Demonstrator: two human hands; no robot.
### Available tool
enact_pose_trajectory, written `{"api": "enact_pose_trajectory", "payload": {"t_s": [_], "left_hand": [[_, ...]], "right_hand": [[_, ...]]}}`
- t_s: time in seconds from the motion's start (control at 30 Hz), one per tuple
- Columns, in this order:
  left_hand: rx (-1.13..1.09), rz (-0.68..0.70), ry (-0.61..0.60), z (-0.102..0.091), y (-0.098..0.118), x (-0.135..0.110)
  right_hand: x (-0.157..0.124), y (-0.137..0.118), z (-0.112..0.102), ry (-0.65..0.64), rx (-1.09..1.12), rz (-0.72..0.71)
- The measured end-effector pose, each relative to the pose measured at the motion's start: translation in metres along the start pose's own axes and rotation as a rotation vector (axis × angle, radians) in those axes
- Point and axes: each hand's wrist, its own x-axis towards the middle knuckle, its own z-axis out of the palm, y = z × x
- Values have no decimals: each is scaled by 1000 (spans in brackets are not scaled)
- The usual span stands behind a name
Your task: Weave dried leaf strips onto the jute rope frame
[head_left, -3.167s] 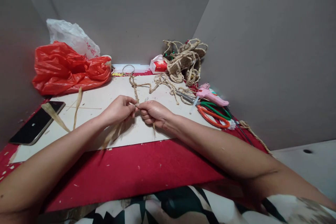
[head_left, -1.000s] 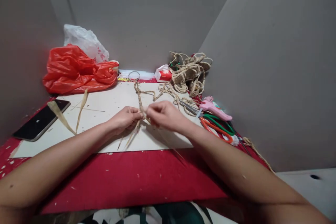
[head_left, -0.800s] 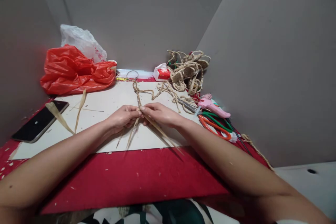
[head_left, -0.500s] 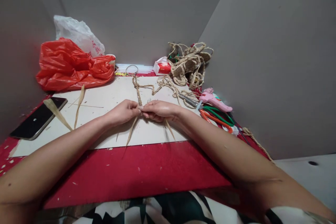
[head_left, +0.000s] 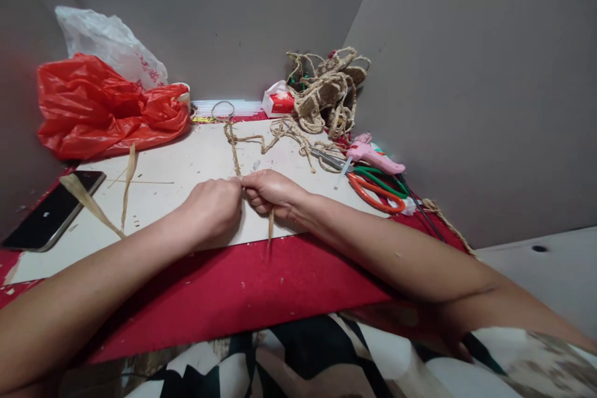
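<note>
A twisted straw rope (head_left: 236,158) runs down the white board toward me and ends between my hands. My right hand (head_left: 270,191) pinches its near end between thumb and forefinger, the other fingers curled. A dry straw strand (head_left: 271,224) hangs below that hand over the board's front edge. Close against it, my left hand (head_left: 212,206) is closed at the same rope end, back of the hand upward; its fingertips are hidden. The rope continues behind in a zigzag toward a looser coil (head_left: 289,127).
Loose straw strips (head_left: 129,180) and a phone (head_left: 56,211) lie left. A red plastic bag (head_left: 107,109) stands behind them. Right are orange-handled scissors (head_left: 377,194), a pink glue gun (head_left: 373,154) and a rope heap (head_left: 326,96). A tissue pack (head_left: 278,99) sits at the back.
My left hand has rolled over, its back now turned up and its fingers curled out of sight. The strand below my right hand hangs straighter. The whole view has shifted slightly.
</note>
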Motion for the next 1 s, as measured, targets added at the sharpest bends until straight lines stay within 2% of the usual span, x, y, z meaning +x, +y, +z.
{"api": "enact_pose_trajectory", "payload": {"t_s": [0.13,0.23,0.3,0.37,0.43,0.47,0.5,0.6,0.67,0.73,0.83,0.9,1.0], "left_hand": [[53,42,-9,11,20,-16],[-20,206,-113,-2,27,-27],[-176,301,-146,-16,23,-29],[-375,256,-18,-26,12,-22],[-541,83,226,-25,-3,-8],[-637,14,300,-21,-11,0],[-753,-18,275,-15,-17,7],[-1154,-68,-28,6,-24,23],[-1259,-113,-124,15,-24,26],[-1213,-109,-97,18,-24,25],[-1075,-26,-32,14,-27,24],[-1031,-23,-39,11,-30,24],[-1073,-95,-100,10,-30,25]], "right_hand": [[-2,1,1,-47,34,84],[-1,-2,-3,-105,84,132],[1,-5,-8,-162,130,138],[3,-9,-12,-216,151,141],[5,-11,-15,-260,146,141],[6,-11,-16,-283,141,139],[7,-11,-17,-306,135,134],[10,-10,-19,-328,87,110],[12,-9,-22,-337,29,101],[12,-10,-25,-353,-59,78],[11,-14,-30,-349,-293,-22],[10,-16,-31,-304,-511,-139],[8,-17,-28,-221,-824,-330]]}}
